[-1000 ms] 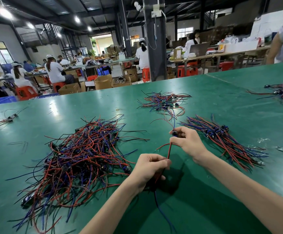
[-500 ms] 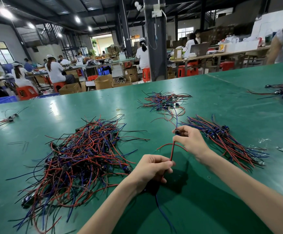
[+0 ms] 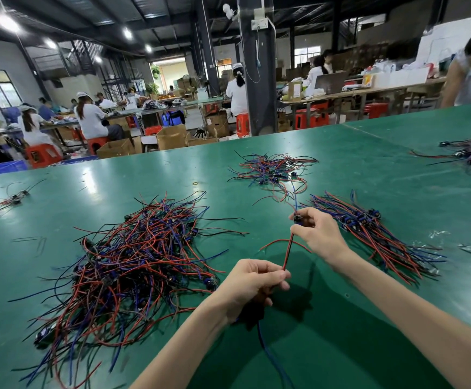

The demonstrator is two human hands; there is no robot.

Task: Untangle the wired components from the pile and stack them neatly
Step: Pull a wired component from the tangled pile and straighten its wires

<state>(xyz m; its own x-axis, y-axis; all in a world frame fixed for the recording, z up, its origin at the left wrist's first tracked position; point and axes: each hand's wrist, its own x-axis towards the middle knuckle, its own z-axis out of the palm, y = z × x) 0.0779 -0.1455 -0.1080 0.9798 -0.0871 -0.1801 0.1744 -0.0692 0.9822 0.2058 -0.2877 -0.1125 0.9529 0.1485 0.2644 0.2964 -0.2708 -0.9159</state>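
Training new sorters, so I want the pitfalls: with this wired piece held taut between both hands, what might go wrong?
A blue lead from the wired piece runs toward the small far pile; pulling may drag that along. The loose red loop beside the right hand could snag the neat stack.

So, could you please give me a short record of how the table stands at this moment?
left grip: pinches the lower wires of the wired component
right grip: pinches its black upper end
tangled pile: left of the hands, on the green table
neat stack: right of the hands, wires roughly aligned
smaller pile: farther back, loose
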